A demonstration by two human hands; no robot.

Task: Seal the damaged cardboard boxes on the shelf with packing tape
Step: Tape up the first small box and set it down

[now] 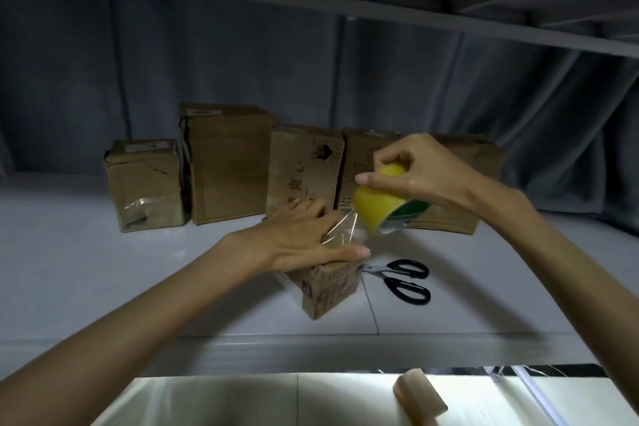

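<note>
A small printed cardboard box (328, 290) stands on the white shelf (103, 270) in front of me. My left hand (304, 239) lies flat on its top with straight fingers, pressing down clear tape (342, 232). My right hand (411, 169) grips a yellow packing tape roll (377, 207) just right of and above the box. A shiny strip of tape stretches from the roll to the box top under my left fingers.
Black-handled scissors (404, 282) lie on the shelf right of the small box. Several worn cardboard boxes (228, 162) stand in a row at the back against a grey curtain. A shelf beam (311, 3) runs overhead. A wooden block (418, 394) lies on the lit lower surface.
</note>
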